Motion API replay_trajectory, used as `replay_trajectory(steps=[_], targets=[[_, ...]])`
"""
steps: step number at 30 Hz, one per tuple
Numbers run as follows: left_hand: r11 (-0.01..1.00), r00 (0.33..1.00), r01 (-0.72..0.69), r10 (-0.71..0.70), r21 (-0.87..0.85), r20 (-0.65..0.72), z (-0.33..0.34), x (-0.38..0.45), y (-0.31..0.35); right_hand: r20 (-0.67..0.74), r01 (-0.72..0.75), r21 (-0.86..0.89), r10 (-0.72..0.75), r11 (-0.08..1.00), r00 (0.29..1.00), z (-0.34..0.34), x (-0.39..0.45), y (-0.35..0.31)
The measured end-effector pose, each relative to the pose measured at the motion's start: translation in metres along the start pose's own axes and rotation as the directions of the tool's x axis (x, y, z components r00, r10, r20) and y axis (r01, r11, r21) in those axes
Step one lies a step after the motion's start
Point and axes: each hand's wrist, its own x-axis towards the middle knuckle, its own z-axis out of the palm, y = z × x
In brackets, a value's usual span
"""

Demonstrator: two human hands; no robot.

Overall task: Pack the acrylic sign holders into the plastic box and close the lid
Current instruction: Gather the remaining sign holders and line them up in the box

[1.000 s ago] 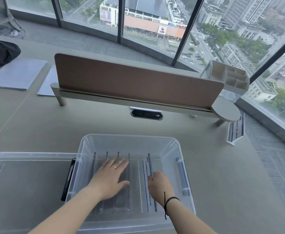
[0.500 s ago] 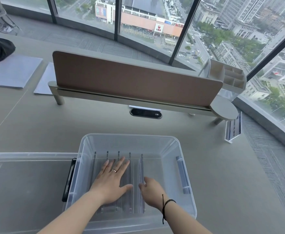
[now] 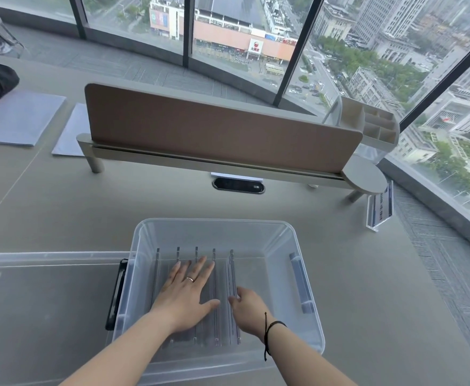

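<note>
Grey and broad, the counter [image 3: 61, 207] is carrying a clear plastic box [image 3: 281, 240] in which several acrylic sign holders [image 3: 222, 274] are standing on edge in a row. Lying flat across them is the left hand [image 3: 185, 296] — fingers [image 3: 197, 267] spread, gripping nothing. Just beside it, the right hand [image 3: 249, 309] is touching the rightmost holder, fingers curled; whether they are gripping it I cannot tell. Left of the box the lid [image 3: 41, 302] is lying — another sign holder [image 3: 380, 207] is standing well apart, near the window [image 3: 339, 51].
</note>
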Motion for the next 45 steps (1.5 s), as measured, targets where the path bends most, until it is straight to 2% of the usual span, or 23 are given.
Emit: replay_trajectory(steps=[11,18,31,38,42,45], targets=[[1.0,1.0,-0.017,0.016,0.023,0.012,-0.004,-0.003,0.002,0.006,-0.044,0.067,0.044,0.997,0.999,0.001,-0.002,-0.004],[1.0,1.0,-0.014,0.013,0.008,0.02,-0.002,-0.002,0.0,-0.025,-0.026,0.035,0.027,0.999,0.999,0.012,-0.009,-0.001],[1.0,0.999,-0.019,0.018,0.015,0.033,-0.001,-0.003,-0.002,-0.088,-0.079,0.372,0.12,0.925,0.989,-0.019,-0.022,0.008],[1.0,1.0,0.003,-0.003,-0.01,0.019,-0.001,-0.003,0.0,-0.097,-0.05,0.44,0.102,0.897,0.99,-0.031,-0.035,0.015],[0.995,0.999,0.039,-0.037,-0.091,0.032,-0.01,-0.001,0.009,-0.081,-0.049,0.384,0.086,0.922,0.993,-0.042,-0.039,0.018],[0.978,0.994,0.069,-0.084,-0.197,-0.071,-0.02,0.003,0.026,-0.101,-0.019,0.416,0.066,0.909,0.993,-0.055,-0.04,0.017]])
